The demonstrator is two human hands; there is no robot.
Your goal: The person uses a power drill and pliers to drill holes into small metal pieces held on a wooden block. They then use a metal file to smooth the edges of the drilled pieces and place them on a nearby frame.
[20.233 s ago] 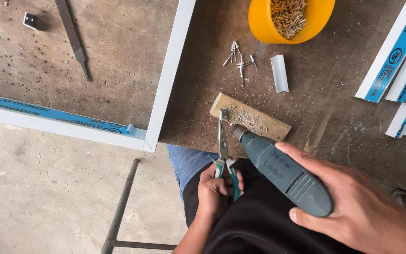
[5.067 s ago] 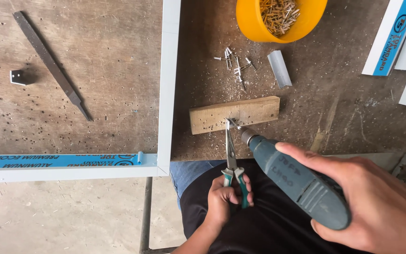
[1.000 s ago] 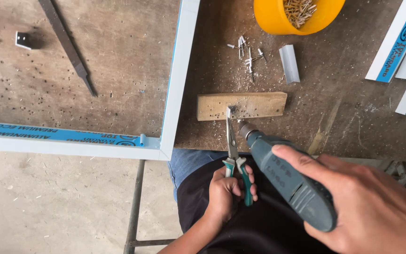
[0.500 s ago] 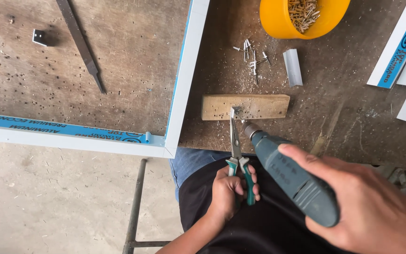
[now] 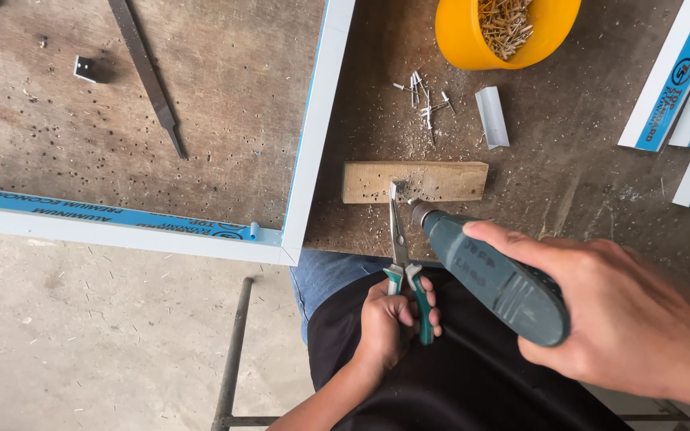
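Pliers [image 5: 400, 239], gripped closed by left hand [image 5: 397, 319], reach onto wood block [image 5: 441, 180] on bench [image 5: 569, 183]. Right hand [image 5: 632, 319] grips drill [image 5: 489, 275], tip just beside block.

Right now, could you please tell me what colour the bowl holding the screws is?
The bowl is yellow-orange, seen best in the head view, at the top.

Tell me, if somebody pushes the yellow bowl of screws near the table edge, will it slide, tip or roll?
The yellow bowl would probably slide rather than roll, since it sits upright on the rough wooden table. The heap of screws inside likely makes it fairly heavy and steady. A hard push at the rim might still tip it and spill them.
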